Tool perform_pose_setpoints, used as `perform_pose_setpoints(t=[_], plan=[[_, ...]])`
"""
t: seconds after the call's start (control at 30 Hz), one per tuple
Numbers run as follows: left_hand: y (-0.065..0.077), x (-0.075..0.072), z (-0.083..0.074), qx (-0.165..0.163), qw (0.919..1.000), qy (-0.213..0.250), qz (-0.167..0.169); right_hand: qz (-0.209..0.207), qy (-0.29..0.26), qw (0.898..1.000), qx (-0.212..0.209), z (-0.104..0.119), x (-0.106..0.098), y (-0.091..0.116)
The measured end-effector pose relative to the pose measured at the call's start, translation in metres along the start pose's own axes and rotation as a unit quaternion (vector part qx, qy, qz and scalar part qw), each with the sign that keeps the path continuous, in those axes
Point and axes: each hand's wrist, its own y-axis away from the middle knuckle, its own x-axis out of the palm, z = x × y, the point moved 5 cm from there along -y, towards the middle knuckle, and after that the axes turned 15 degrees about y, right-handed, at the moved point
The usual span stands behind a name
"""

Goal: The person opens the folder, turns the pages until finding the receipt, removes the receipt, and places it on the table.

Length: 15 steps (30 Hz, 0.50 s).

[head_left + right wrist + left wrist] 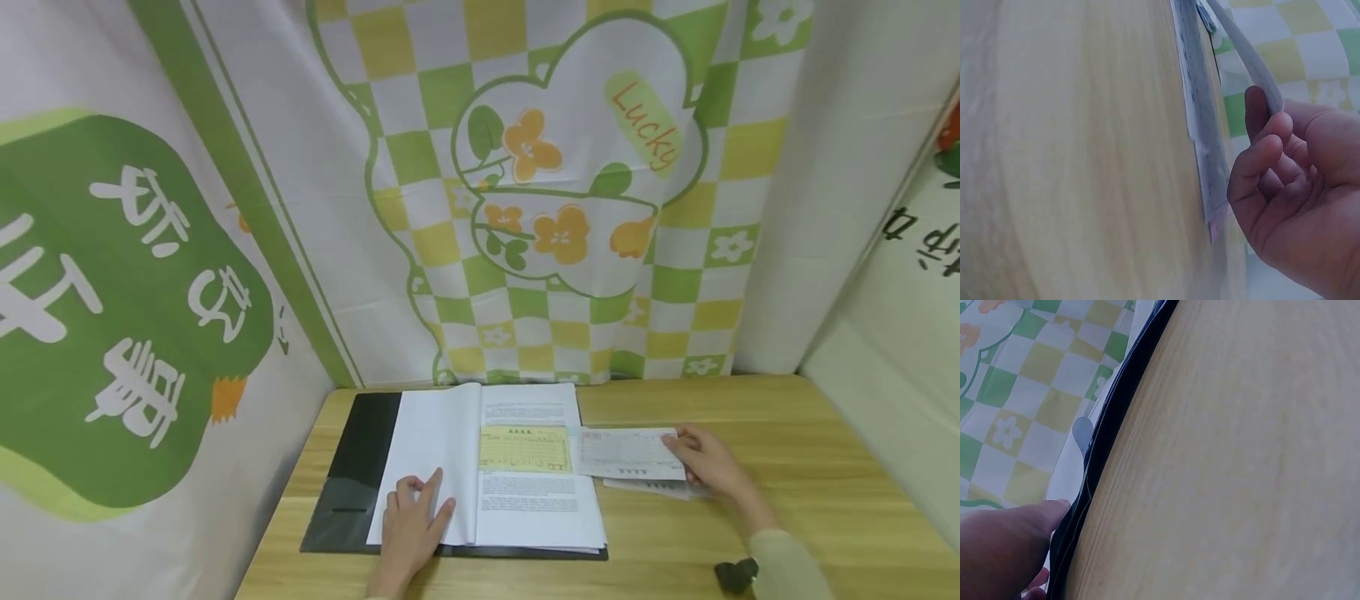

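Observation:
An open black folder [367, 442] lies on the table, holding white printed pages [532, 404]. My left hand [411, 525] rests on its left page near the bottom, fingers relaxed and spread; in the left wrist view its thumb [1029, 519] lies at the folder's dark edge. On the right page is a yellow printed slip [523, 450]. My right hand [708, 462] pinches the right end of a white printed form [630, 450], whose left end reaches the yellow slip's right side. Below that form, more paper slips [1207, 156] lie on the wood, partly hidden in the head view.
The wooden table [825, 483] extends right of the folder. A checked green and yellow curtain [525, 333] hangs along its back edge, with printed white cloth [247, 450] at the left. A small black object [737, 575] sits by the right sleeve.

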Motion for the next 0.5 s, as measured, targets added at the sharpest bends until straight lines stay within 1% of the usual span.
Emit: perform_pose_setpoints(t=[0.13, 0.27, 0.5], plan=[[0.002, -0.001, -0.002, 0.009, 0.9999, 0.001, -0.012, -0.008, 0.031, 0.999, -0.006, -0.005, -0.003, 0.001], [0.002, -0.002, -0.005, 0.014, 0.9998, 0.005, -0.011, -0.018, 0.053, 0.998, -0.017, -0.012, -0.007, 0.003], [0.002, -0.002, -0.008, 0.01, 0.9999, -0.002, -0.009, -0.01, 0.044, 0.999, -0.016, -0.022, -0.013, 0.008]])
